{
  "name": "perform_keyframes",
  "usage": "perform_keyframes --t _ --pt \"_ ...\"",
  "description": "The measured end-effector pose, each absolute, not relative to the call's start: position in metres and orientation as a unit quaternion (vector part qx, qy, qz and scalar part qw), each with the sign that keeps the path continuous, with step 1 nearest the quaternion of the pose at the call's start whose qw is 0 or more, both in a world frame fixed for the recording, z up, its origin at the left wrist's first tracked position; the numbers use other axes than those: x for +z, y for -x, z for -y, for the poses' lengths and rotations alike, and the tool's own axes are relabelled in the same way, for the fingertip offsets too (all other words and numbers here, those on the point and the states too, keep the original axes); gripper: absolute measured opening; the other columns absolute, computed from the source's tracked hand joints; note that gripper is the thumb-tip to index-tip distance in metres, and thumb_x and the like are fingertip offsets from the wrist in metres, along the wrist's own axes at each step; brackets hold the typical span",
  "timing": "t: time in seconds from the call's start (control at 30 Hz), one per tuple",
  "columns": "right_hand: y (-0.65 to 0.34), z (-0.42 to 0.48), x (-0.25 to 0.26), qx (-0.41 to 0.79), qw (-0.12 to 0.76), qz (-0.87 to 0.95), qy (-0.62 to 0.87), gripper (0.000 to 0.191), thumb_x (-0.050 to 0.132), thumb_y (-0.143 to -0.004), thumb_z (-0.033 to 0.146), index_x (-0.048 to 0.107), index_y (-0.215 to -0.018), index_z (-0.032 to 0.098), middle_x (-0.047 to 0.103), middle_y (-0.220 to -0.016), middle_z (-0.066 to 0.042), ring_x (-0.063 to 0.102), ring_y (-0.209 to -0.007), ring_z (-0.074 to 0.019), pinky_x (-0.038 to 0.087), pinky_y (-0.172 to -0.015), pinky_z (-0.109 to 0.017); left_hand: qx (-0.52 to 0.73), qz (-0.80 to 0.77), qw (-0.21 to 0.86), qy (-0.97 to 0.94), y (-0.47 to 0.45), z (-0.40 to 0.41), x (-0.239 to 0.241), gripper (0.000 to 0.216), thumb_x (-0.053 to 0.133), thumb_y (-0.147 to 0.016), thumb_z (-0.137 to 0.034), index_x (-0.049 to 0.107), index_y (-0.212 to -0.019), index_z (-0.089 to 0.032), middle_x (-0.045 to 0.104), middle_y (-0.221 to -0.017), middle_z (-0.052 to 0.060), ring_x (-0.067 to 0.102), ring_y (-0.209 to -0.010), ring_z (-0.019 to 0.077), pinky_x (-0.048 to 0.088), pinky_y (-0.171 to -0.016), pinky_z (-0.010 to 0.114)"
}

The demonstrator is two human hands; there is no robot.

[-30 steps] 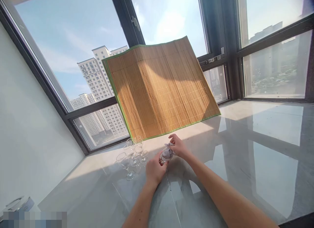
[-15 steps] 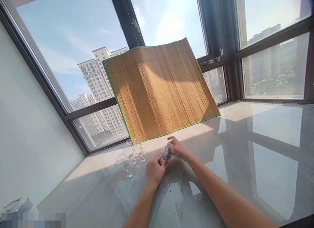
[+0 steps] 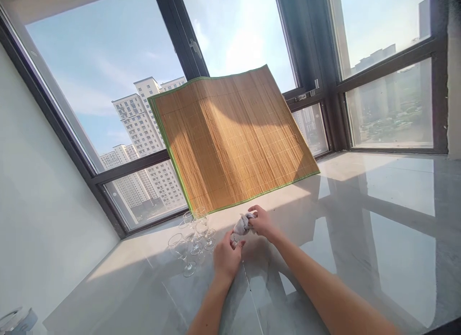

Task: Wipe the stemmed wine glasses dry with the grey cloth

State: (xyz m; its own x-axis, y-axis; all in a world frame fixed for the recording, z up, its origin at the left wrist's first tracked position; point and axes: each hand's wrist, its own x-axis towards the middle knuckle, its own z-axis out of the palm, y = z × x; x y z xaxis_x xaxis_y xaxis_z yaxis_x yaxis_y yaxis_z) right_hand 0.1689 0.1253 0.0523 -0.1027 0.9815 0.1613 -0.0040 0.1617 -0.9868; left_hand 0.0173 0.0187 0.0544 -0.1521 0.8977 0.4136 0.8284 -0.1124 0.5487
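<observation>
My left hand (image 3: 226, 256) is closed round the lower part of a stemmed wine glass (image 3: 237, 229), held just above the glossy marble counter (image 3: 360, 239). My right hand (image 3: 262, 221) is closed on a small grey cloth (image 3: 247, 221) that is pressed into and over the glass's bowl. Just to the left of my hands several empty stemmed glasses (image 3: 190, 234) stand upright in a cluster on the counter.
A bamboo mat with a green edge (image 3: 230, 138) leans against the window frame behind the glasses. A white wall runs along the left. A round tin or roll (image 3: 16, 319) sits at the bottom left corner. Dark window frames close off the back and right.
The view has shifted slightly. My right hand has turned the cloth on the glass bowl; both hands stay at the same spot by the glasses.
</observation>
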Motion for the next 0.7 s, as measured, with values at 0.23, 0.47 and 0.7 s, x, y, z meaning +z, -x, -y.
perform_keyframes --t 0.23,0.47,0.7 --pt "-0.182 -0.132 0.052 0.401 0.579 0.514 0.491 0.038 0.059 -0.062 0.019 0.051 -0.099 0.023 0.055 -0.071 0.002 0.054 -0.064 -0.017 0.038 -0.058 -0.026 0.537 -0.625 0.112 -0.555 -0.016 -0.023 0.051 0.046 0.054 -0.086 -0.048 0.059 -0.117 -0.016 0.045 -0.058 -0.007 0.047 -0.054 0.0132 0.037 -0.056 0.025" --pt "-0.16 -0.103 0.051 0.63 0.385 0.576 0.352 0.059 0.062 -0.052 0.009 0.056 -0.109 0.023 0.064 -0.078 0.001 0.059 -0.063 -0.0167 0.04 -0.054 -0.026 0.626 -0.605 0.077 -0.485 -0.01 -0.028 0.05 0.042 0.046 -0.088 -0.057 0.059 -0.097 -0.018 0.064 -0.092 0.006 0.061 -0.084 0.0189 0.048 -0.076 0.031" --pt "-0.149 -0.083 0.06 0.718 0.332 0.56 0.246 0.06 0.068 -0.053 0.01 0.063 -0.111 0.023 0.061 -0.068 0.003 0.058 -0.056 -0.0168 0.04 -0.048 -0.025 0.618 -0.623 0.138 -0.459 -0.011 -0.038 0.041 0.049 0.037 -0.089 -0.064 0.054 -0.079 -0.02 0.062 -0.078 0.004 0.06 -0.074 0.0183 0.047 -0.071 0.032"
